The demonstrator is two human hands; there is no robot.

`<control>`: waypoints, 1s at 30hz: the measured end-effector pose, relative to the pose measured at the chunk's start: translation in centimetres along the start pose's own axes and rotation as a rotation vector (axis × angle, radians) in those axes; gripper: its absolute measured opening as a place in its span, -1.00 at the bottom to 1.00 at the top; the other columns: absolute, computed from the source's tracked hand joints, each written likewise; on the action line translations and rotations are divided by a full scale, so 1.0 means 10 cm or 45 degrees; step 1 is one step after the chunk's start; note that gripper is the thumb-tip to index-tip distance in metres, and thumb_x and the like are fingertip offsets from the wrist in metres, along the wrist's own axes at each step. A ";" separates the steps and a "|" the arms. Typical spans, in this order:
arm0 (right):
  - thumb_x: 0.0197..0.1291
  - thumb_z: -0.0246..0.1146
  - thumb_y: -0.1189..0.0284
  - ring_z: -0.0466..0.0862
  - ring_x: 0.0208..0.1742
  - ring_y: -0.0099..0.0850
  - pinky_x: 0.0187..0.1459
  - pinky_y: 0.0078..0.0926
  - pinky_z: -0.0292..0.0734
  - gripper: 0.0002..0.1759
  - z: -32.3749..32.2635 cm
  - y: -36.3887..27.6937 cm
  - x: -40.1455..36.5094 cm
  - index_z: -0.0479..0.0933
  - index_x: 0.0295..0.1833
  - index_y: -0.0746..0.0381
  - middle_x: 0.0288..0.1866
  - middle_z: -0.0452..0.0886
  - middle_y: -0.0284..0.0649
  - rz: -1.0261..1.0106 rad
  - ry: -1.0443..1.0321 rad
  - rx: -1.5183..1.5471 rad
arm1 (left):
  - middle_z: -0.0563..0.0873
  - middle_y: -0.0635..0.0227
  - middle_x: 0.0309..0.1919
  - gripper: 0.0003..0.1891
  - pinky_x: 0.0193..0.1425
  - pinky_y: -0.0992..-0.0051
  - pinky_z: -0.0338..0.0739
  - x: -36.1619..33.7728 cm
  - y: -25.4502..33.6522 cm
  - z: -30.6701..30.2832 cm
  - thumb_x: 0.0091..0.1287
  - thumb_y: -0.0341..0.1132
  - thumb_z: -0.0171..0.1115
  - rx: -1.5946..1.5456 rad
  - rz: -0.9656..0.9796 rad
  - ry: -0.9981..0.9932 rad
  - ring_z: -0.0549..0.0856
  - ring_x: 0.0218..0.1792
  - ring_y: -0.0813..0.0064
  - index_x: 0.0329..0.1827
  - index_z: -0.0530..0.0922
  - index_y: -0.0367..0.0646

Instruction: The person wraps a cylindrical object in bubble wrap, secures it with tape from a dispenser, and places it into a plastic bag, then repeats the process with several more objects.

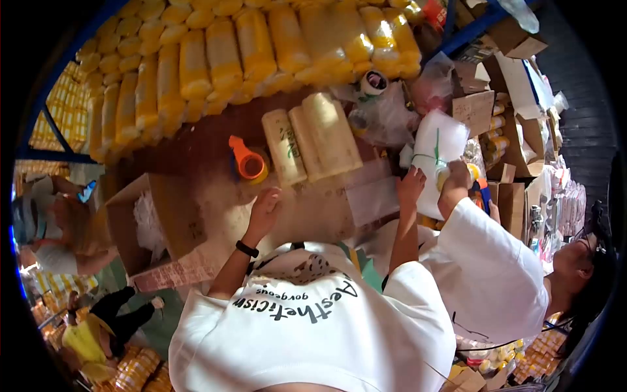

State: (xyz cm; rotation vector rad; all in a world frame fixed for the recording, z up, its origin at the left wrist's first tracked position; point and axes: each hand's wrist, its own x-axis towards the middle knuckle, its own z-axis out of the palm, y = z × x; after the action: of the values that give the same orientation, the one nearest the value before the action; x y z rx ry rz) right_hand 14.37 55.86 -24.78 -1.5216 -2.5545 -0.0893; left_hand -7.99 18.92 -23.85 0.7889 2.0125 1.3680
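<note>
My left hand (264,210), with a black band at its wrist, is over the near part of the table, fingers slightly curled and nothing visible in them. Just beyond it sits an orange tape dispenser (247,162). To its right lie cream, plastic-wrapped cylinders (326,137), one bearing dark green marking. My right hand (410,185) has its fingers apart at the left edge of a white plastic-wrapped bundle (428,140) tied with green string. A co-worker's hand (455,185) is closed at the bundle's right side, around something yellowish.
Yellow wrapped cylinders (258,46) are piled along the back. An open cardboard box (153,225) stands left, with clear plastic inside. Clear plastic bags (385,117) lie at the back right. A co-worker in a white shirt (490,274) stands close on my right; other people are at left.
</note>
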 end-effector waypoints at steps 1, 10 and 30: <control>-0.08 0.33 0.41 0.34 0.24 0.00 0.24 -0.05 0.28 -0.42 0.03 0.04 -0.09 0.40 0.13 0.29 0.22 0.38 0.07 -0.083 0.012 0.073 | 0.54 0.27 0.06 -0.70 -0.01 0.50 0.53 -0.14 -0.05 0.00 0.27 -0.46 0.17 -0.044 -0.003 -0.007 0.61 -0.04 0.41 0.07 0.49 -0.21; 0.02 0.29 0.18 0.43 0.16 -0.09 0.18 -0.07 0.32 -0.45 0.69 -0.13 -0.81 0.44 0.11 0.19 0.12 0.45 -0.06 -0.626 -0.488 -0.394 | 0.66 0.28 -0.13 -0.78 -0.07 0.46 0.56 -1.11 -0.39 -0.16 0.31 -0.35 0.19 0.016 -0.183 0.009 0.66 -0.15 0.44 -0.01 0.55 -0.19; 0.03 0.10 0.28 0.59 -0.14 -0.33 -0.15 -0.35 0.53 -0.56 -1.29 -2.51 -1.96 0.50 -0.01 0.31 -0.13 0.59 -0.15 -0.100 -2.241 2.770 | 0.27 0.20 0.39 -0.41 0.46 0.15 0.13 -1.46 -0.45 -0.73 0.42 -0.09 0.05 -1.847 0.018 -0.331 0.25 0.40 0.20 0.45 0.13 -0.05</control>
State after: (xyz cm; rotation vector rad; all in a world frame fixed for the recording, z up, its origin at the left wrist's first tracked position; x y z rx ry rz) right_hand 2.94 25.13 -14.61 -0.0611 -0.8025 3.2982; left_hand -4.37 2.36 -23.97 0.2280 0.4445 2.0475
